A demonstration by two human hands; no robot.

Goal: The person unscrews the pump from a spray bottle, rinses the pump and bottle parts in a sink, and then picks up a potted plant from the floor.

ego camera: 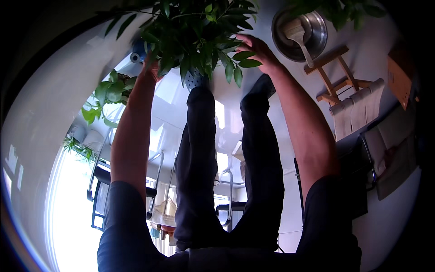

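Observation:
A leafy green plant (190,34) fills the top middle of the head view, its stems and any pot hidden by foliage. On its left side is my left hand (153,69), partly covered by leaves, so its fingers and grip cannot be made out. My right hand (256,51) reaches to the plant's right edge with fingers bent towards the leaves; whether it holds a stem is unclear. A blue object (138,49) shows beside my left hand.
A metal bowl (321,34) with a wide brush (295,32) lies at the upper right, near a folding wooden stool (340,74). More foliage (340,12) hangs above. A potted plant (110,90), chairs (98,173) and a cardboard box (399,78) stand around.

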